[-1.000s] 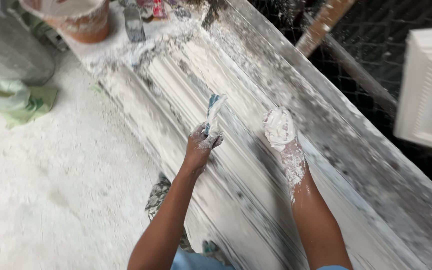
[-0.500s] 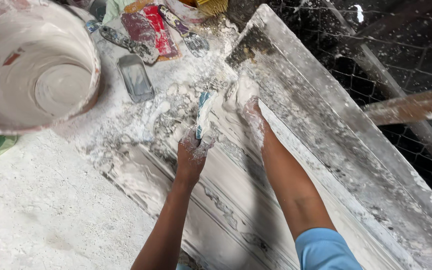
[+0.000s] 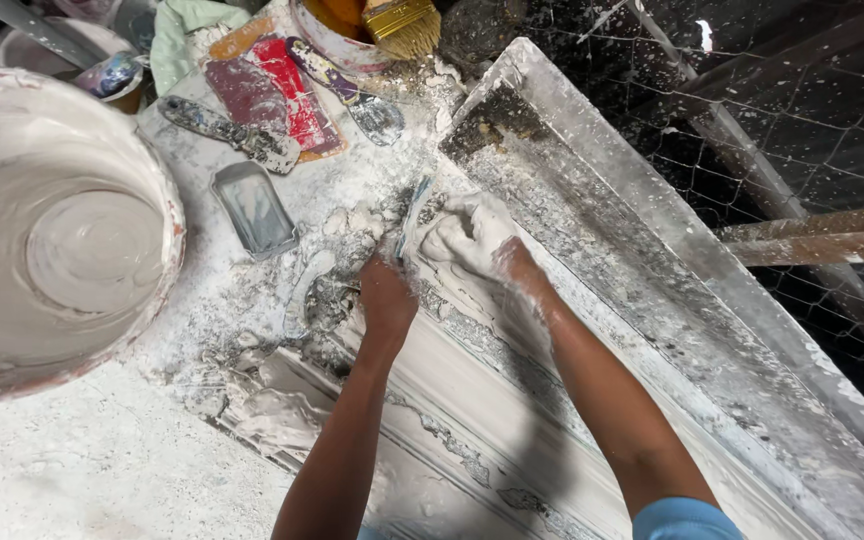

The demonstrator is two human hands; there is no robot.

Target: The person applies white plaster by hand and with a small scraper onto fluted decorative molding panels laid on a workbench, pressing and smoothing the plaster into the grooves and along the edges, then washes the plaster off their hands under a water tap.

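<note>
The left hand is closed around one small scraper at the upper end of the long plaster cornice mould. The right hand, plaster-caked, is cupped over wet plaster just beside the blade. On the bench: one plaster bucket, two trowels, one brush.

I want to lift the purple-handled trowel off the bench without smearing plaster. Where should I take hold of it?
Take the trowel by its purple handle, coming from the far end beside the red board. The handle lies flat, pointing up-left and bare; the caked blade points toward the mould.
</note>
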